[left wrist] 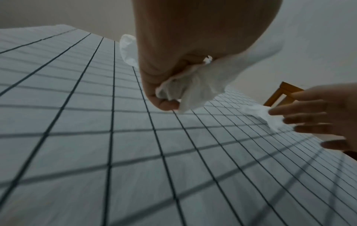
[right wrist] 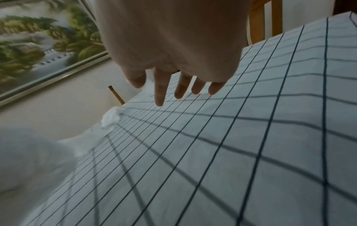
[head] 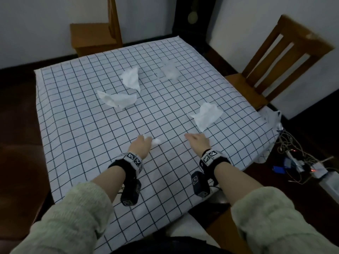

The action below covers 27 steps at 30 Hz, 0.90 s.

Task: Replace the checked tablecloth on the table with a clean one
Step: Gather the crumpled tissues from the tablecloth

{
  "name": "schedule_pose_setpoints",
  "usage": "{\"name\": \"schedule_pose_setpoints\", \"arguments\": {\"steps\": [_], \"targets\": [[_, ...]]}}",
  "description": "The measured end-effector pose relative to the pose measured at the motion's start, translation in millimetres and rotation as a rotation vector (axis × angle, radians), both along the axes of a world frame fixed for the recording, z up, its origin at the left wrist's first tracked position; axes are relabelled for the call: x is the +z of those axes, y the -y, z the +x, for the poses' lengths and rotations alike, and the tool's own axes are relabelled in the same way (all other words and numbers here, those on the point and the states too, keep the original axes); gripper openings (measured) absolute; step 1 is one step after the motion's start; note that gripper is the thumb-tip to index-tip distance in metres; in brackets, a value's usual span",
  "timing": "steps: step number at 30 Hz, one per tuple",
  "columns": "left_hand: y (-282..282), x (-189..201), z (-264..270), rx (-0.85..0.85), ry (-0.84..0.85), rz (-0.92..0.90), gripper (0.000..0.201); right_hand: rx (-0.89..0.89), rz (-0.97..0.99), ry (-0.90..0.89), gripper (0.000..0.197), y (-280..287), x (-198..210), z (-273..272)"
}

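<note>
The checked tablecloth (head: 77, 110) lies spread flat over the tabletop, littered with crumpled tissues (head: 117, 99). The left hand (head: 140, 145) clenches one wadded tissue (left wrist: 191, 91), likely clearing litter before the cloth can come off. The right hand (head: 199, 142), fingers (right wrist: 160, 91) spread and empty, reaches toward the nearest tissue (head: 206, 115)

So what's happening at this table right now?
A person is clearing crumpled tissues off the checked tablecloth. The left hand grips one crumpled tissue; the right hand is open, fingers extended toward the nearest tissue. Three more tissues lie farther back. The cloth is still spread on the table.
</note>
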State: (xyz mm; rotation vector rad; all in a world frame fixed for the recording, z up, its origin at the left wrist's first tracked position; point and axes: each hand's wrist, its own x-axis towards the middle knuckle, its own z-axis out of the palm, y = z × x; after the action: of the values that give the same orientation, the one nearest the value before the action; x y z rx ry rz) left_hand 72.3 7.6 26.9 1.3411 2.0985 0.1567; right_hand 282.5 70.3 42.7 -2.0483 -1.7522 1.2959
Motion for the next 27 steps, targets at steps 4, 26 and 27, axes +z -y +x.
{"name": "schedule_pose_setpoints", "arguments": {"steps": [4,26,27], "targets": [[-40.3,-0.4,-4.2,0.159,0.053,-0.013,0.031,-0.070,-0.054,0.088,0.066,-53.6,2.9,20.7],[-152.3,-2.3,1.7,0.571,0.425,0.173,0.050,0.271,-0.266,-0.617,0.032,-143.4,-8.8,-85.4],[-153.4,-2.2,-8.8,0.579,0.342,0.155,0.048,0.262,-0.243,-0.587,0.031,-147.1,-12.4,-89.4]]}}
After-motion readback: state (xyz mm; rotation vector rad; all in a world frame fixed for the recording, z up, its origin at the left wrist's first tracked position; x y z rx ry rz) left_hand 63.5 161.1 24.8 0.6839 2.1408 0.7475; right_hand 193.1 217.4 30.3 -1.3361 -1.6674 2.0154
